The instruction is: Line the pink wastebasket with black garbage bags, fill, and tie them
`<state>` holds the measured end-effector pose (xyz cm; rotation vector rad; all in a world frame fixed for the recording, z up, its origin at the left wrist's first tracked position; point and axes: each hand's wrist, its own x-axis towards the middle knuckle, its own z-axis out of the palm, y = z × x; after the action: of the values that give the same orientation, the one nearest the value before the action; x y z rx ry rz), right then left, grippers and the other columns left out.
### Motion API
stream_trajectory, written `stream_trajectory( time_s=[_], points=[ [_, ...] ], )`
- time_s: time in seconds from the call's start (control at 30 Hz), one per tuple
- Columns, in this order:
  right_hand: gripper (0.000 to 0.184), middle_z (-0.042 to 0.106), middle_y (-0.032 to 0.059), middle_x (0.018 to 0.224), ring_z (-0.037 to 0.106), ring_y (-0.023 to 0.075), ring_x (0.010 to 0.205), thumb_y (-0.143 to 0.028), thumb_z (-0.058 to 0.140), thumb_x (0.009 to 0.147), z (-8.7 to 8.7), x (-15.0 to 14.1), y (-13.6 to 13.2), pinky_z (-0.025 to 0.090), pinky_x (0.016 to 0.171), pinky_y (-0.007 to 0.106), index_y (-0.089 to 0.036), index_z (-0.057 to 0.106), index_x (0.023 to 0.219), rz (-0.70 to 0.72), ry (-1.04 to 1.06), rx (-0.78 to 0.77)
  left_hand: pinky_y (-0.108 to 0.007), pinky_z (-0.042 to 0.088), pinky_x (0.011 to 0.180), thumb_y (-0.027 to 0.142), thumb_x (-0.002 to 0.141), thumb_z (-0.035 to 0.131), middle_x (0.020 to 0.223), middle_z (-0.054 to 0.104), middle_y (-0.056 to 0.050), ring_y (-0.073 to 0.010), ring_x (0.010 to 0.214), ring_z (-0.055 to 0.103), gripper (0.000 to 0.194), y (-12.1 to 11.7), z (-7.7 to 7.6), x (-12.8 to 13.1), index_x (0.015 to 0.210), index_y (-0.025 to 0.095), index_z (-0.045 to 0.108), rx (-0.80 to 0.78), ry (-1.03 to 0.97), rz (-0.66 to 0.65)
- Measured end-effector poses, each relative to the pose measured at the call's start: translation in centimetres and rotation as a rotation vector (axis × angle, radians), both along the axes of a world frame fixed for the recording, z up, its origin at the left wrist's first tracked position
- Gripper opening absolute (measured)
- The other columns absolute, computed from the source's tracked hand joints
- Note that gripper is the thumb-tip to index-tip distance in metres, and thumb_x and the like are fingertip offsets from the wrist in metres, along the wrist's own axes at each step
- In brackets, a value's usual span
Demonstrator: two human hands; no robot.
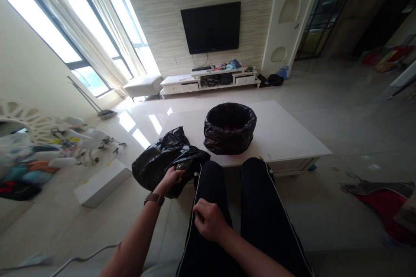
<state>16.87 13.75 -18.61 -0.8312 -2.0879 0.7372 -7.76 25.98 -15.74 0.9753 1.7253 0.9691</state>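
My left hand, with a brown-strapped watch at the wrist, is closed on a loose black plastic bag. The bag lies crumpled and partly puffed out at the near left corner of the white table. My right hand rests on my left thigh, its fingers curled in, with nothing visible in them. On the table, in front of my knees, stands a trash bin lined with another black bag folded over its rim. The bin's inside is dark, and its contents cannot be made out.
A long white box lies on the floor at left, beside piled clothes and clutter. Farther off are a dustpan, a low TV cabinet and a grey bench. A red and grey item lies at right.
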Motion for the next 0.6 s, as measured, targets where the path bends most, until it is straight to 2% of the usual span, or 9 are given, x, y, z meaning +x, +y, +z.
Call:
stream_trajectory(
  time_s=[0.17,0.27,0.33,0.4,0.47,0.6],
  points=[
    [0.023,0.06,-0.0006,0.088,0.055,0.0143,0.071,-0.007,0.057,0.078,-0.3,-0.1,-0.1,0.029,0.063,0.029,-0.023,0.059,0.095,-0.016,0.004,-0.003,-0.025,0.043,0.048,0.02,0.071,0.078,0.072,0.061,0.002,-0.0135,0.051,0.056,0.033,1.9,2.3,-1.7,0.095,0.018,0.056,0.064,0.132,0.047],
    [0.022,0.06,-0.0006,0.087,0.055,0.0142,0.071,-0.008,0.057,0.078,-0.2,-0.1,-0.1,0.029,0.064,0.029,-0.023,0.058,0.094,-0.015,-0.002,-0.011,-0.025,0.045,0.049,0.019,0.07,0.078,0.076,0.063,0.001,-0.0135,0.053,0.057,0.034,1.3,3.3,-2.1,0.097,0.019,0.058,0.088,0.162,0.026],
    [0.021,0.06,-0.0008,0.087,0.055,0.0141,0.071,-0.008,0.057,0.078,-0.1,0.0,-0.1,0.029,0.064,0.029,-0.023,0.058,0.093,-0.016,-0.004,-0.017,-0.025,0.045,0.049,0.019,0.07,0.078,0.074,0.062,0.002,-0.0139,0.054,0.057,0.03,0.2,3.4,-2.1,0.093,0.019,0.059,0.082,0.165,0.0],
    [0.02,0.06,-0.001,0.087,0.055,0.0139,0.071,-0.009,0.057,0.078,0.0,0.0,-0.2,0.029,0.063,0.03,-0.023,0.057,0.093,-0.016,-0.004,-0.021,-0.024,0.044,0.047,0.02,0.07,0.079,0.069,0.062,0.003,-0.0138,0.053,0.057,0.028,-1.3,3.0,-1.7,0.091,0.018,0.061,0.053,0.131,-0.017],
    [0.02,0.06,-0.0012,0.088,0.055,0.0138,0.07,-0.009,0.057,0.078,0.0,0.0,-0.2,0.029,0.063,0.03,-0.023,0.058,0.093,-0.017,-0.01,-0.021,-0.022,0.041,0.045,0.019,0.07,0.081,0.065,0.062,0.004,-0.0125,0.05,0.055,0.028,-3.0,1.9,-1.2,0.092,0.018,0.063,0.016,0.017,0.021],
    [0.021,0.061,-0.0012,0.088,0.057,0.014,0.072,-0.008,0.058,0.078,0.0,-0.1,-0.3,0.03,0.064,0.03,-0.023,0.058,0.093,-0.011,-0.031,-0.01,-0.016,0.036,0.04,0.012,0.073,0.082,0.066,0.064,0.002,-0.0081,0.046,0.052,0.025,-5.6,-0.9,-0.1,0.088,0.018,0.062,-0.022,-0.343,0.283]
  ],
)
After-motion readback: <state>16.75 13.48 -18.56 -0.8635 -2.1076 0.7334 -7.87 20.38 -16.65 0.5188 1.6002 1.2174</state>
